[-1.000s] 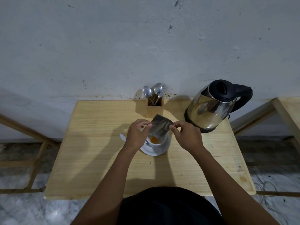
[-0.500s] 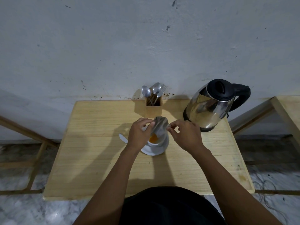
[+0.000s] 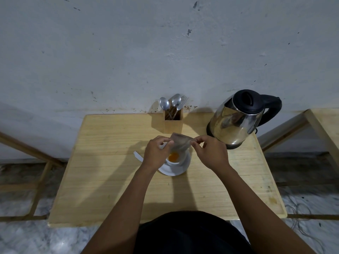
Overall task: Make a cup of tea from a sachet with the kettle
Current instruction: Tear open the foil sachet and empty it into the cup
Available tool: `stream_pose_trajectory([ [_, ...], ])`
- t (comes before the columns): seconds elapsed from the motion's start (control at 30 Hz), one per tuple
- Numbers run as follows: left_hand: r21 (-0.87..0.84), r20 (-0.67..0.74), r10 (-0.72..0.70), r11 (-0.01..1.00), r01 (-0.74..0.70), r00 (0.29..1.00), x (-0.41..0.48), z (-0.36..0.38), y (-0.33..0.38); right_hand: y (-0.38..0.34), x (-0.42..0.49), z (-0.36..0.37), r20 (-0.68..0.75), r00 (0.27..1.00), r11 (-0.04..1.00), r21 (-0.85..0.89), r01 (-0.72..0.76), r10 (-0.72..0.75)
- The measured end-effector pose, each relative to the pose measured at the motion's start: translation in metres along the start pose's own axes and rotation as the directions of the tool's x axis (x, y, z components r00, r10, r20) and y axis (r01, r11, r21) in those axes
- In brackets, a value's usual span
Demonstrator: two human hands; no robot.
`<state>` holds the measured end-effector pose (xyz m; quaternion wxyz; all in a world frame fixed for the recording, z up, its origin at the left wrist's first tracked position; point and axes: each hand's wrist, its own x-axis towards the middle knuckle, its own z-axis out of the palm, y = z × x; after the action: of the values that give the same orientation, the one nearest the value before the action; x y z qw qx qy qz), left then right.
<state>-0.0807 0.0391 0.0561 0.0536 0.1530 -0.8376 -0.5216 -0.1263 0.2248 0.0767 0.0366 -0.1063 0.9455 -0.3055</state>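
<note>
Hands [image 3: 156, 153] [image 3: 211, 153] pinching sachet [image 3: 180, 143], over cup [image 3: 173, 160]

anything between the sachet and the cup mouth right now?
Nothing visible. Both hands, left hand and right hand, hold the sachet directly over the cup; orange powder already shows inside.
</note>
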Motion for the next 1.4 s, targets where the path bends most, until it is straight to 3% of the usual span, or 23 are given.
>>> stream_pose_trajectory([
  [0.1, 0.006, 0.008, -0.001, 1.0, 0.001, 1.0, -0.002, -0.002, -0.001, 0.0, -0.001, 0.0, 0.089, 0.996, 1.0, 0.027, -0.004, 0.001],
  [0.23, 0.014, 0.025, 0.015, 1.0, -0.015, 1.0, -0.001, 0.0, 0.004, -0.001, 0.0, 0.0, 0.051, 0.999, 0.999, 0.045, -0.011, 0.008],
  [0.3, 0.018, 0.013, 0.023, 1.0, -0.023, 1.0, -0.002, -0.001, 0.004, -0.004, 0.0, 0.0, 0.126, 0.992, 0.999, 0.051, 0.009, -0.015],
  [0.43, -0.037, -0.007, -0.027, 0.999, 0.027, 1.0, -0.001, -0.004, 0.0, -0.005, 0.001, -0.003, 0.004, 0.999, 0.993, 0.111, -0.038, 0.038],
  [0.6, 0.015, 0.011, -0.044, 0.999, 0.043, 0.999, -0.001, -0.007, -0.007, -0.002, 0.003, -0.002, 0.147, 0.988, 0.982, 0.169, -0.078, 0.053],
  [0.77, 0.044, 0.04, -0.006, 0.999, 0.005, 0.999, -0.001, -0.007, -0.003, -0.003, 0.009, -0.003, 0.183, 0.983, 0.973, 0.222, -0.063, 0.022],
  [0.9, 0.011, 0.023, 0.001, 1.0, -0.001, 1.0, 0.001, -0.006, 0.002, -0.01, 0.009, -0.005, 0.041, 0.999, 0.988, 0.152, -0.028, 0.022],
  [1.03, -0.084, 0.038, -0.064, 0.994, 0.067, 0.997, 0.0, -0.009, 0.001, -0.01, 0.012, -0.005, 0.083, 0.996, 0.96, 0.277, -0.047, 0.025],
  [1.13, -0.052, 0.05, -0.083, 0.995, 0.086, 0.995, -0.001, -0.008, -0.002, -0.01, 0.014, -0.005, 0.152, 0.988, 0.948, 0.31, -0.067, 0.02],
  [1.4, 0.049, 0.06, -0.094, 0.995, 0.091, 0.994, 0.005, -0.007, -0.004, -0.012, 0.013, -0.008, 0.14, 0.988, 0.946, 0.306, -0.109, 0.068],
])
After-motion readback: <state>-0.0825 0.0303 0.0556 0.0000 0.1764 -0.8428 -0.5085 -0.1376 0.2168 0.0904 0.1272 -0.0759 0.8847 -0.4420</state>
